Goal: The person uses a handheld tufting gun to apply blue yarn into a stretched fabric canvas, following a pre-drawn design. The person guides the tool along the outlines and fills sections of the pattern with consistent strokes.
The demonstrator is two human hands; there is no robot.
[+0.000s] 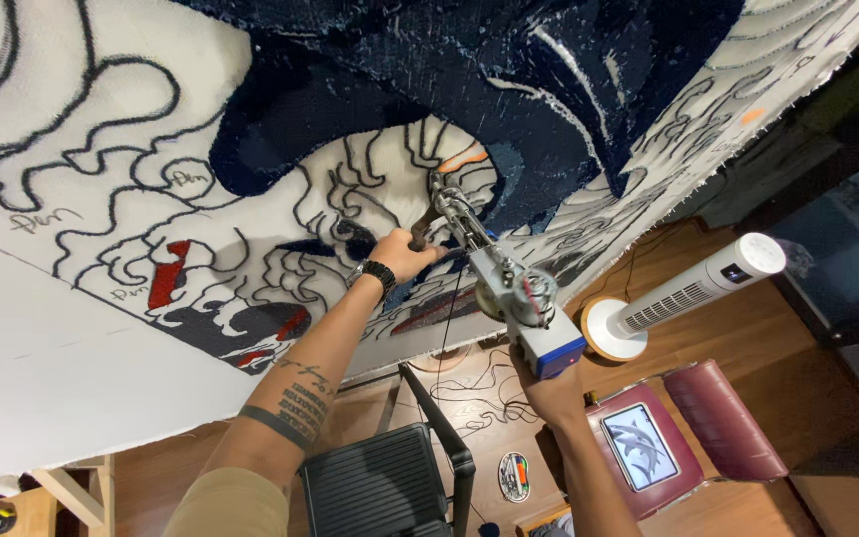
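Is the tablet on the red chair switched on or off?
On. The tablet lies face up on the red chair, its screen lit and showing a picture.

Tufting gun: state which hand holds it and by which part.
Both hands hold the tufting gun: the left hand grips its front handle by the cloth, and the right hand holds its rear grip from below.

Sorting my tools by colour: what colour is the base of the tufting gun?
Blue, under a white body, on the tufting gun; the head view shows it.

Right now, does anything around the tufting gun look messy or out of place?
Yes. A dark cord lies in loose tangled loops on the wooden floor under the tufting gun, between the black chair and the red chair.
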